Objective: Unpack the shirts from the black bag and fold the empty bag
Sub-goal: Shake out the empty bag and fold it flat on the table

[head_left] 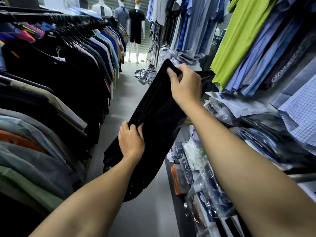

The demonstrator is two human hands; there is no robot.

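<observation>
The black bag [157, 117] hangs flat and stretched out in the air over the shop aisle, slanting from lower left to upper right. My left hand [130, 140] grips its nearer edge, fingers curled over the fabric. My right hand [185, 83] pinches the far top corner, thumb on the near side. The bag looks limp and flat; its lower end droops below my left forearm. Packed shirts [200, 161] in clear plastic lie on the low shelf to the right, under my right arm.
A rack of hanging shirts [56, 86] lines the left side. More shirts, one lime green [239, 36], hang on the right above shelves of packed shirts. The grey floor aisle [130, 93] runs ahead to mannequins [136, 23]; loose packets [145, 75] lie on the floor.
</observation>
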